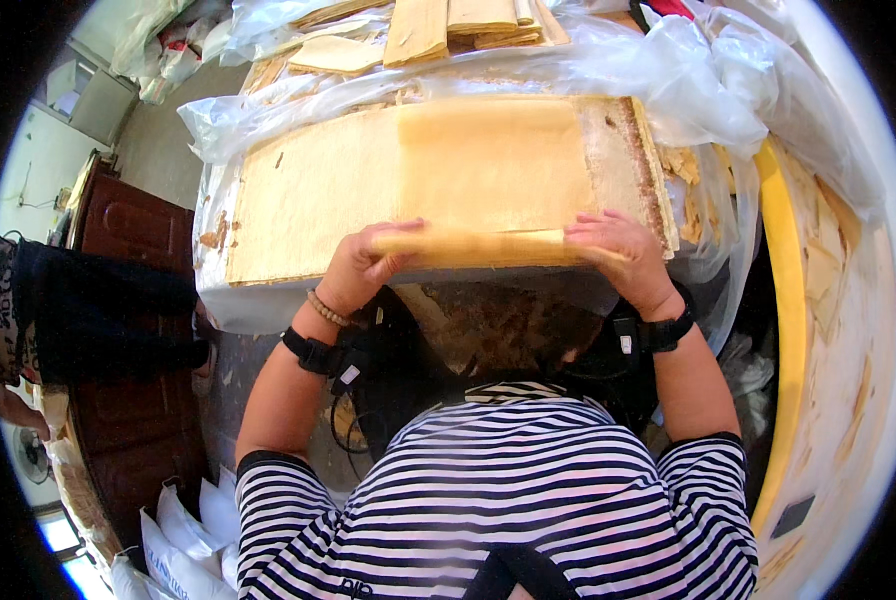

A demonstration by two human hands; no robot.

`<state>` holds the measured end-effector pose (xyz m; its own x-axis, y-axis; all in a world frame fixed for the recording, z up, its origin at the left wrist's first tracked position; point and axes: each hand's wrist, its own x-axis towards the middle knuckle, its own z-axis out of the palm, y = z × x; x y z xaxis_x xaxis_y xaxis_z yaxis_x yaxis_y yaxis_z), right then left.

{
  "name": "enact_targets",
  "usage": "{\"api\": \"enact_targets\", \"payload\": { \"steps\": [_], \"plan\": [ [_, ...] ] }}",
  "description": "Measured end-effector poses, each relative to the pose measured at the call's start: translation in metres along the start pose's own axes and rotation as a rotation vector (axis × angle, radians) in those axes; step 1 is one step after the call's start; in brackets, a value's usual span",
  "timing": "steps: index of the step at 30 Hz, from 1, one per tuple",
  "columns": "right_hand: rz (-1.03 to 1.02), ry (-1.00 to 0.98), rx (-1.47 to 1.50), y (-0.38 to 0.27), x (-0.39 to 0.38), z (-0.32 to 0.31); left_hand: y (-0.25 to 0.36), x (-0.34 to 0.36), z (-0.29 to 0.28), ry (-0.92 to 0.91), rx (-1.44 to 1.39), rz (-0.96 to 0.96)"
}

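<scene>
A thin, slightly see-through yellow sheet (493,160) lies over the right-middle part of a wide, flat stack of pale yellow sheets (318,190). Its near edge is bent or rolled into a narrow band along the front of the stack. My left hand (373,262) grips the left end of this band, thumb toward the middle. At the band's right end, my right hand (623,255) has its fingers over the top and holds it too. Between the hands the band is a little blurred. What the sheet is made of cannot be told.
Smaller folded yellow pieces (418,30) lie farther back on the table, among clear plastic film (708,90). A yellow-edged board (783,330) runs along my right. Another person's dark-clothed leg (108,310) is at left beside a brown wooden cabinet (133,430). White sacks (183,530) stand lower left.
</scene>
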<state>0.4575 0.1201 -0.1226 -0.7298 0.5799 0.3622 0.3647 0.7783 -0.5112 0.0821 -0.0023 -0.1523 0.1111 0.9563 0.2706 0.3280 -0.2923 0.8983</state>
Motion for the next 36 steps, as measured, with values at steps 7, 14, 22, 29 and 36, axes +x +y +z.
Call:
{"api": "enact_targets", "payload": {
  "steps": [7, 14, 22, 29, 36],
  "plan": [
    [0.681, 0.0, 0.076, 0.008, 0.036, 0.009, -0.005, 0.033, 0.028, 0.389, -0.016, -0.33],
    [0.564, 0.202, -0.329, -0.016, 0.046, 0.023, 0.008, 0.047, 0.047, 0.495, 1.018, -0.207],
    [0.501, 0.384, -0.403, -0.018, 0.045, 0.036, 0.024, 0.054, 0.071, -0.124, 1.008, 0.095],
    [0.094, 0.061, -0.337, 0.006, 0.03, 0.016, 0.028, 0.074, 0.045, -0.237, 1.064, 0.137],
    [-0.055, -0.02, -0.281, 0.004, 0.026, -0.015, 0.06, 0.081, 0.025, -0.465, 0.88, -0.018]
  ]
}}
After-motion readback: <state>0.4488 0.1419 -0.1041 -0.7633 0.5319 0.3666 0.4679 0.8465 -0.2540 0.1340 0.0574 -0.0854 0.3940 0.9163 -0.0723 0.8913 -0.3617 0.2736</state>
